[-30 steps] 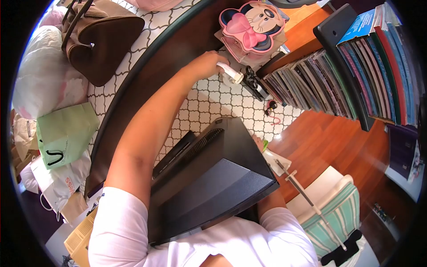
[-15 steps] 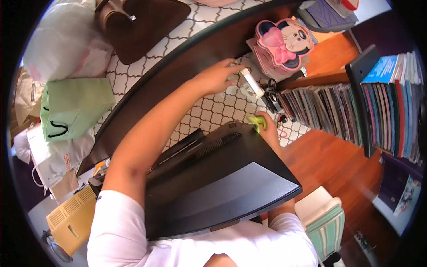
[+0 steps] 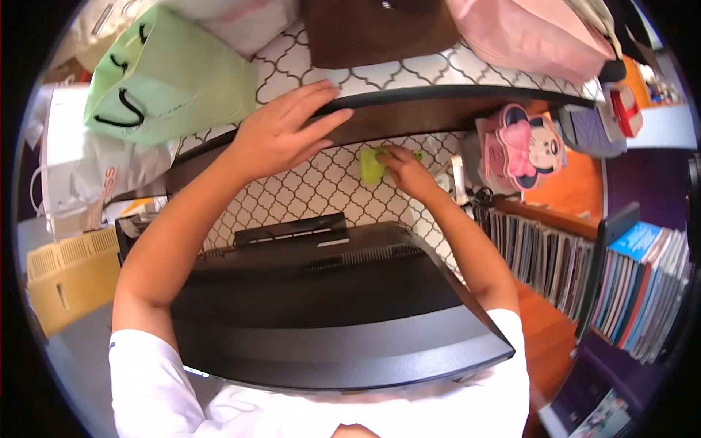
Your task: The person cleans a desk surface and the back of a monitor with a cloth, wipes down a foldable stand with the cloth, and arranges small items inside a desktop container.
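Note:
My left hand rests at the dark edge of the raised shelf, fingers spread, holding nothing. Beyond the back of a black monitor, my right hand has its fingers on a lime green cloth over the patterned desk surface. The monitor stands close to my chest, between my arms, with its dark base behind it. A white stick-like object is just right of my right hand.
On the shelf are a green paper bag, a brown bag and a pink bag. A pink cartoon-mouse box stands right, above a row of books. A yellowish case is at left.
The view has swung left. My left hand has left the white object and moved to the shelf edge. My right hand, with the green cloth, has come from beside the monitor onto the desk behind it.

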{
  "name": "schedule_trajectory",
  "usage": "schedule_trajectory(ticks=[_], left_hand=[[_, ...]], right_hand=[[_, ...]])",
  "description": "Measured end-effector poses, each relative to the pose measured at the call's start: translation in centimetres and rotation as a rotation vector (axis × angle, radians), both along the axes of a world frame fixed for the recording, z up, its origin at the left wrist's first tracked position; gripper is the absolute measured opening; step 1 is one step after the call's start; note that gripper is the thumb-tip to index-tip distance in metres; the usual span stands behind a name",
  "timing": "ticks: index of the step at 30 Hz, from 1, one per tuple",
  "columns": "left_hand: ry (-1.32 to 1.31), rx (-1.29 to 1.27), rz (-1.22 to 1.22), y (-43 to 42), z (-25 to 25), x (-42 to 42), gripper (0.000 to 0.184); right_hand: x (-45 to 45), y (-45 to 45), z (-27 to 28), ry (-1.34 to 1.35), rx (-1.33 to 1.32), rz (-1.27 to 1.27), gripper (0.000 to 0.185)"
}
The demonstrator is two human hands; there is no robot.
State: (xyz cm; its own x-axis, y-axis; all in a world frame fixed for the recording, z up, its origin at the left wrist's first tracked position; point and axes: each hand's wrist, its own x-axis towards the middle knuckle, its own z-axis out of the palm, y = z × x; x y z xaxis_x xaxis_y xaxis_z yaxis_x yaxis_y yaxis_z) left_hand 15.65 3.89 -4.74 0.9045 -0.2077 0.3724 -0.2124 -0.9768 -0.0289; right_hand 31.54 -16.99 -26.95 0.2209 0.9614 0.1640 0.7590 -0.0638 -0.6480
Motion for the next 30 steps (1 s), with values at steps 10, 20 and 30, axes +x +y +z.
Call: schedule_trajectory(ticks=[10,20,30], left_hand=[[-0.219,0.133,0.112,0.5,-2.1,0.8,0.046],[-0.273,0.109,0.118,0.6,-2.7,0.7,0.045],[-0.307,0.175,0.130,0.7,-3.0,0.9,0.043]], right_hand=[[0.1,1.4,-7.1,-0.217,-0.520,0.040,0.045],[-0.6,2.6,-2.2,-0.050,-0.193,0.091,0.046],[-2.4,1.7,-7.3,-0.081,-0.636,0.277,0.036]])
